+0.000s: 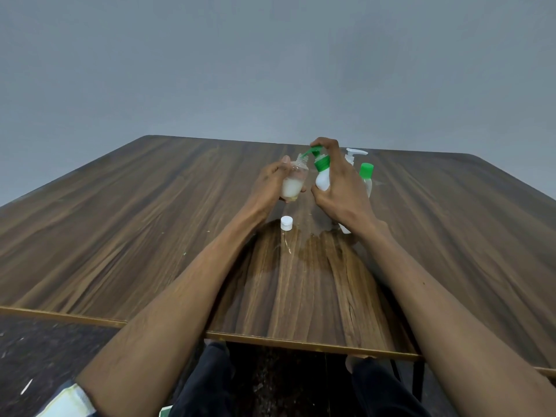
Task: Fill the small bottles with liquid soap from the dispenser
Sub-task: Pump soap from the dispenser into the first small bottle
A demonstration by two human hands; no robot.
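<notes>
Above the middle of the wooden table (150, 221), toward its far side, the person holds two containers off the surface. The left hand (270, 185) is curled around a small clear bottle (293, 183), gripping it from the left with the thumb up by its shoulder; the bottle is uncapped, tilted slightly to the right, and its lower part holds white liquid. The right hand (340, 188) wraps around the white soap dispenser (322, 179), its fingers closed on the body while a fingertip presses the green pump head (314, 152). The pump's green spout reaches left to the open neck of the clear bottle.

Just nearer on the table, below the two hands, a white cap (286, 223) lies loose. To the right of the right hand, partly hidden behind it, stand a second small bottle with a green cap (366, 176) and, a little farther back, a white pump bottle (352, 156). A wet-looking patch darkens the wood near the white cap.
</notes>
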